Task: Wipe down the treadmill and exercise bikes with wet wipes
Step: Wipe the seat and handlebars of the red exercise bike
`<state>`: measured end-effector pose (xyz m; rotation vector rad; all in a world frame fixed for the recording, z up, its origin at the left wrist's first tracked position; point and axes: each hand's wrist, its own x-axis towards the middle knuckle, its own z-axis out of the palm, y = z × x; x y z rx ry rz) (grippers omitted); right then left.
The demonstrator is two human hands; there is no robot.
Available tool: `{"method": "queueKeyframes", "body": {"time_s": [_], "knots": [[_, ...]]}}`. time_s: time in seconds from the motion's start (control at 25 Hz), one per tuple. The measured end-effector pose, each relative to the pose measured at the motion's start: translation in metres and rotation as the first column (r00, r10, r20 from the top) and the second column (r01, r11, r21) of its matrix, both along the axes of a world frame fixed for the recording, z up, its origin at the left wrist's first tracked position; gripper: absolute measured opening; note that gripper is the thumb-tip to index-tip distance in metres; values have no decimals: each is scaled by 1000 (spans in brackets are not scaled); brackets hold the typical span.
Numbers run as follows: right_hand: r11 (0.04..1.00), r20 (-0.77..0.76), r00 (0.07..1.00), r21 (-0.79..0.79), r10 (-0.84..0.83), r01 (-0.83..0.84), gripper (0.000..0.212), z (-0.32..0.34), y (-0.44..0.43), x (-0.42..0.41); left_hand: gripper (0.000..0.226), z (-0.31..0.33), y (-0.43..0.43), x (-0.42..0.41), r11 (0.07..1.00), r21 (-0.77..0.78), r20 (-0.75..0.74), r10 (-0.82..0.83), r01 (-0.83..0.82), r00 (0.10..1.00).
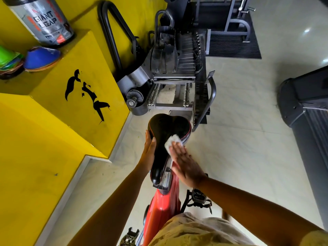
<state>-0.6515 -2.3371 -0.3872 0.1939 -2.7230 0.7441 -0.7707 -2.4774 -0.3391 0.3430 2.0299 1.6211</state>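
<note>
A black bike saddle [165,132] with a red seam sits atop a red exercise bike frame [163,205] in the lower middle. My right hand [186,164] lies flat with straight fingers, pressing a white wet wipe [173,142] against the saddle's right side. My left hand [150,151] grips the saddle's left edge, thumb on top. A black pedal [199,197] sticks out on the bike's right. A treadmill [308,121] stands at the right edge.
Yellow stepped ledges [58,96] rise on the left, carrying a large supplement tub [42,20] and stacked coloured cones [42,59]. Beyond the saddle stands a stair-climber machine [174,68] with metal steps and black rails. Pale tiled floor [239,139] lies to the right.
</note>
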Motion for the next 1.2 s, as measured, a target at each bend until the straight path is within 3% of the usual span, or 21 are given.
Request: {"method": "queueKeyframes", "body": {"time_s": [0.12, 0.24, 0.32, 0.4, 0.48, 0.6, 0.68, 0.88, 1.08, 1.2], "knots": [[980, 19, 983, -78, -184, 185, 56, 2, 30, -19, 75, 3, -2, 10, 998, -22, 18, -53, 54, 998], [956, -53, 972, -198, -230, 216, 51, 1, 28, -27, 87, 6, -4, 24, 987, -134, -49, -101, 94, 994], [959, -102, 979, -240, -177, 148, 49, 0, 15, -22, 99, 4, -9, 28, 970, -226, -131, -119, 87, 984], [993, -171, 985, -118, -34, 14, 47, -2, 14, -11, 110, 1, -12, 33, 946, -319, -180, -124, 61, 976], [998, -226, 974, -56, -20, 8, 43, 4, 35, -15, 111, -4, -12, 42, 924, -382, -202, -85, 2, 976], [965, -155, 961, -164, -228, 203, 44, 21, 60, -41, 98, -3, -8, 61, 901, -407, -289, 27, -148, 957], [960, -158, 951, -125, -267, 249, 43, 26, 56, -52, 91, -2, -7, 67, 888, -410, -340, 61, -207, 938], [996, -297, 951, 5, -80, 86, 34, 26, 66, -43, 87, 1, -8, 69, 894, -378, -325, 113, -239, 939], [980, -194, 960, -58, -200, 192, 22, 50, 80, -79, 84, 6, -6, 70, 898, -352, -325, 148, -264, 934], [998, -249, 967, 2, -60, 62, 27, 51, 61, -68, 83, 5, -7, 71, 895, -353, -335, 151, -272, 930]]}}
